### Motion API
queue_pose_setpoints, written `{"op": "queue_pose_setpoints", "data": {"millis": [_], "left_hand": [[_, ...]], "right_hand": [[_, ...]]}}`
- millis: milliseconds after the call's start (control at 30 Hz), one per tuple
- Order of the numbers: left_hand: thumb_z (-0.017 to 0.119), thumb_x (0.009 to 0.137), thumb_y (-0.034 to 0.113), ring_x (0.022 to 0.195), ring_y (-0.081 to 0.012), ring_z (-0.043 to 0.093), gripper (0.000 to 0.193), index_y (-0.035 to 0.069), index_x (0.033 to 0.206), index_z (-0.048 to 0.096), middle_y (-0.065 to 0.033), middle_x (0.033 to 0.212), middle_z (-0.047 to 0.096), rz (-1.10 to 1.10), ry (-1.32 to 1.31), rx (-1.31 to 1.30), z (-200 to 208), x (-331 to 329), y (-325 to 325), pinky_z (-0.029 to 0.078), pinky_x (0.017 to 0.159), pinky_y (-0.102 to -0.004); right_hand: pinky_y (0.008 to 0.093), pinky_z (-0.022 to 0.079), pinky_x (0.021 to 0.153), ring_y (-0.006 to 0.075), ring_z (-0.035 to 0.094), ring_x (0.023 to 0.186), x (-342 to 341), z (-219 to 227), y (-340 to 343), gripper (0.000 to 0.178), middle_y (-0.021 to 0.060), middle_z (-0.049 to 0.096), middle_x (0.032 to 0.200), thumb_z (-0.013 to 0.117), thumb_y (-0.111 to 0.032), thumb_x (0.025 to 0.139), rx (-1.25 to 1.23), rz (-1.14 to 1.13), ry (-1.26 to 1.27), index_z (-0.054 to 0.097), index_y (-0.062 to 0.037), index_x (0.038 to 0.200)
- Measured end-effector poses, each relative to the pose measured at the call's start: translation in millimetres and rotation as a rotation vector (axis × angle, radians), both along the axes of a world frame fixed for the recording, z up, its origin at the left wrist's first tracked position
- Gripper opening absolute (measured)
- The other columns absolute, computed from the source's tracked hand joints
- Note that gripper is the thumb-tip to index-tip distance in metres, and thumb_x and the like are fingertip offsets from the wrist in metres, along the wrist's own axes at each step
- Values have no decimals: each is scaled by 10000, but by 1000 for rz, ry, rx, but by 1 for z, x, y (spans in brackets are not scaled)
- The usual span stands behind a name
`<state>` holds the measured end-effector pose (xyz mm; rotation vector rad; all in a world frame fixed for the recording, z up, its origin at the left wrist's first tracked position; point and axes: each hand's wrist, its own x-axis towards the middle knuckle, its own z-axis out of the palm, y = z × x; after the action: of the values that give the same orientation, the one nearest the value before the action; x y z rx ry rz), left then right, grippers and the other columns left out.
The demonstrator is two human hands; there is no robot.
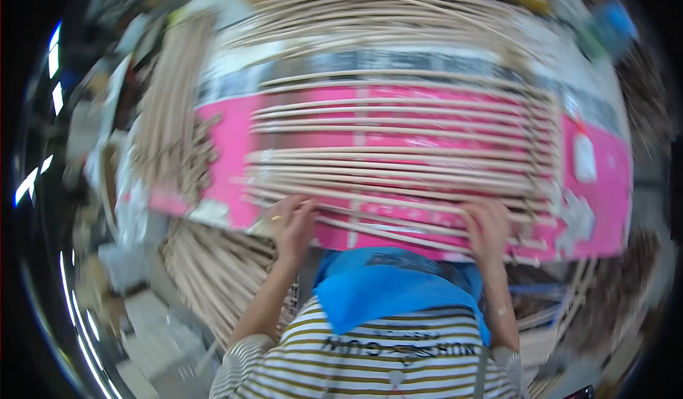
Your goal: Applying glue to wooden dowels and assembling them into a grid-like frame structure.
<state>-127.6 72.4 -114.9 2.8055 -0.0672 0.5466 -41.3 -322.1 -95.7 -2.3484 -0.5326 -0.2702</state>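
Many thin pale wooden rods (398,153) lie side by side on a pink sheet (231,139). Near their right ends a beaded-looking strip (532,139) crosses them; blur hides how it is made. At the near edge, my left hand (293,225) has its fingers curled around the left ends of the nearest rods. My right hand (487,228) pinches the same near rods (398,235) close to the crossing strip, its fingers bent down over them. Exactly how many rods each hand holds is smeared by motion.
A loose pile of rods (384,11) lies along the far side. Bundled rods (171,100) stand at the left, and more rods (213,271) lie below the table edge. On the right are a white bottle-shaped thing (584,157) and crumpled clear plastic (575,221).
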Motion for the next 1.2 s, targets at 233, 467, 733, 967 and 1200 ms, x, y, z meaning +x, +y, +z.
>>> {"op": "queue_pose_setpoints", "data": {"millis": [233, 467, 733, 967, 1200], "left_hand": [[691, 917, 60, 1078, -280, 604, 278, 53, 1195, 708, -96, 1152, 675, 344, -243, -435, 48, -9, 15, 428, 992, -399], [649, 992, 54, 1033, -198, 602, 232, 10, 1218, 677, -74, 1072, 645, 452, -260, -585, 48, 12, 53, 476, 938, -325], [670, 973, 51, 970, -174, 609, 259, 11, 1228, 684, -60, 1007, 651, 422, -315, -610, 50, 37, 68, 486, 897, -308], [713, 920, 96, 1007, -239, 661, 351, 55, 1267, 679, -103, 1056, 689, 505, -213, -436, 24, 77, 162, 512, 927, -362], [765, 864, 164, 1120, -338, 623, 517, 148, 1362, 629, -104, 1280, 631, 624, 18, -67, 8, 133, 274, 519, 942, -461]], "right_hand": [[406, 475, 871, 333, 620, 945, 5, 25, -1, 143, 154, 647, 968, 687, 36, 850, 99, -41, 88, 679, 2, 988], [399, 483, 863, 324, 624, 944, 19, 30, -3, 128, 148, 651, 965, 683, 41, 865, 70, -52, 77, 681, 4, 987], [387, 483, 804, 310, 606, 931, 55, 39, -6, 149, 147, 631, 976, 687, 46, 877, 26, -39, -2, 669, 7, 1021], [376, 478, 815, 280, 603, 921, 66, 41, -5, 86, 129, 632, 983, 663, 41, 916, 117, -75, 9, 647, 20, 998], [363, 463, 831, 261, 588, 909, 86, 48, 18, 80, 118, 618, 964, 666, 24, 922, 37, -2, 17, 642, 17, 998]]}}
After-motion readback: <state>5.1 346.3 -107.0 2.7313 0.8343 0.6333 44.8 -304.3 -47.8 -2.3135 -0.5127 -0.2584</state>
